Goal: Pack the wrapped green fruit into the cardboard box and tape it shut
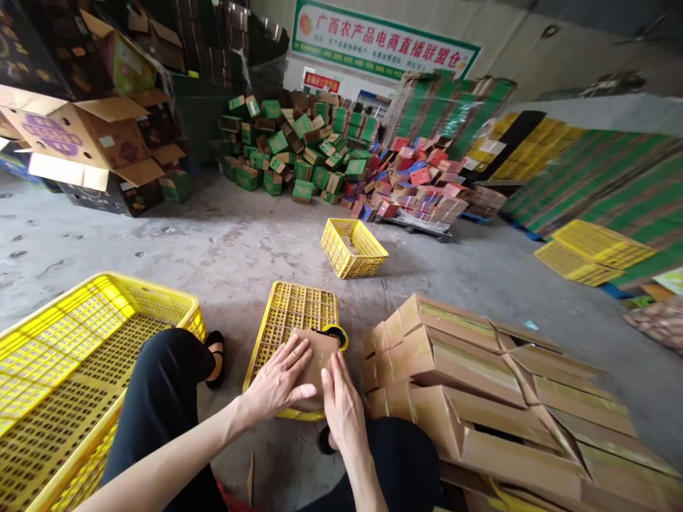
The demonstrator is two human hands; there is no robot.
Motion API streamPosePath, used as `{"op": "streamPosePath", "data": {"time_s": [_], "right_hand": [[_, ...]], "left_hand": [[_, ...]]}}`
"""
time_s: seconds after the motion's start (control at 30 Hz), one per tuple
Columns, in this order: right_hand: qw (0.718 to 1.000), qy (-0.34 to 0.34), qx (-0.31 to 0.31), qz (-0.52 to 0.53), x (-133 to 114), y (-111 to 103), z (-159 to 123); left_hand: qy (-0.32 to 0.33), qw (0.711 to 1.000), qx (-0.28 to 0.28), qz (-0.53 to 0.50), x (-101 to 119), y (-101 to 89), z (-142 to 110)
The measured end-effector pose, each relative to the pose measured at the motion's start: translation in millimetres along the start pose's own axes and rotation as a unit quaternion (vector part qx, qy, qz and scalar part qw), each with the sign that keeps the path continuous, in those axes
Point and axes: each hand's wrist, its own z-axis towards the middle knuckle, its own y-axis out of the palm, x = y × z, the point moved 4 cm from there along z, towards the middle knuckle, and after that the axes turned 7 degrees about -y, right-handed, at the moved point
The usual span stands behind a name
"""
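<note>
A small brown cardboard box (319, 350) rests on a yellow plastic crate (299, 302) that stands upside down between my knees. My left hand (280, 370) lies on the left part of the box top, fingers stretched out and thumb pointing right. At the box's right edge is my right hand (342, 395), its fingers straight and close together, the thumb apart. Just beyond the box, at the crate's right side, sits a tape dispenser (336, 336) with a yellow-rimmed roll, partly hidden by the box.
A large yellow crate (154, 295) stands at my left. Flattened cardboard boxes (474, 370) are stacked at my right. Ahead on the concrete floor sits another yellow crate (355, 249). Farther back are heaped green boxes (304, 167), red boxes (416, 178) and large cartons (101, 135).
</note>
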Motion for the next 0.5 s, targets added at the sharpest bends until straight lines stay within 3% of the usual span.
{"op": "streamPosePath", "data": {"time_s": [0.1,0.3,0.5], "right_hand": [[1.000,-0.011,0.011,-0.017,-0.8,9.0,-1.2],[0.990,-0.107,0.033,-0.084,-1.0,17.0,-20.1],[0.984,-0.114,0.011,-0.134,-11.8,19.8,1.8]], "left_hand": [[0.005,1.000,-0.003,0.009,3.4,2.2,6.7],[0.004,1.000,0.007,-0.016,2.2,1.5,10.7],[0.014,0.998,-0.012,-0.067,-2.5,2.7,8.2]]}}
